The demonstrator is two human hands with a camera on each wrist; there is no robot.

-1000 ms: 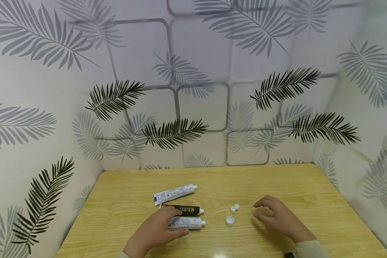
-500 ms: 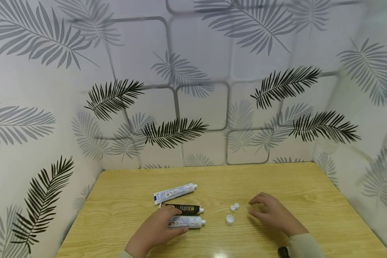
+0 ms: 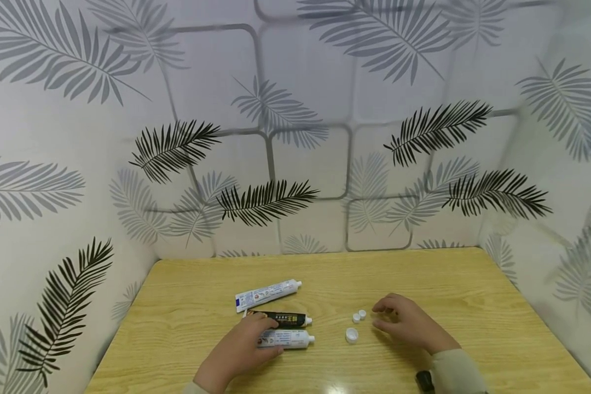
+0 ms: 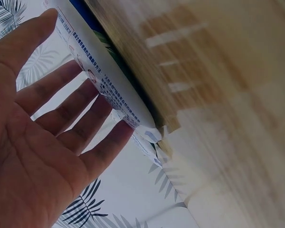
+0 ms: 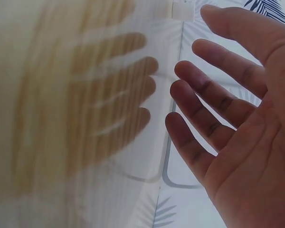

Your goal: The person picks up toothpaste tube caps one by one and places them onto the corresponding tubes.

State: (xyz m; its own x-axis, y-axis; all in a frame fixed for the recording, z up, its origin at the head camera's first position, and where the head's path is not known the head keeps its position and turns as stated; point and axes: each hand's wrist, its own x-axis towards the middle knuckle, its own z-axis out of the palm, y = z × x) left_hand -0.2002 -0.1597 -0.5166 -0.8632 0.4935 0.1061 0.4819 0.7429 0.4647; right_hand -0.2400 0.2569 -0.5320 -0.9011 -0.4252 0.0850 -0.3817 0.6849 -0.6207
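Observation:
My left hand (image 3: 243,345) lies over the nearest white toothpaste tube (image 3: 295,340), its fingertips reaching the black toothpaste tube (image 3: 293,319) just behind. In the left wrist view its fingers are spread and nearly straight, with tips at the side of the white tube (image 4: 102,71). A second white toothpaste tube (image 3: 266,296) lies farther back at a slant. All nozzles point right. My right hand (image 3: 410,323) hovers low over the table, fingers loosely extended and holding nothing. Just left of it are two small white caps (image 3: 357,317) and a larger white cap (image 3: 352,335).
The wooden table (image 3: 399,279) reaches back to a wall (image 3: 305,82) with a leaf pattern, and similar panels stand at both sides. A small black object (image 3: 424,381) shows beside the right sleeve (image 3: 455,372).
My right hand has moved left, closer to the caps. The left hand stays nearly in place over the tubes, and the tubes and caps lie as before.

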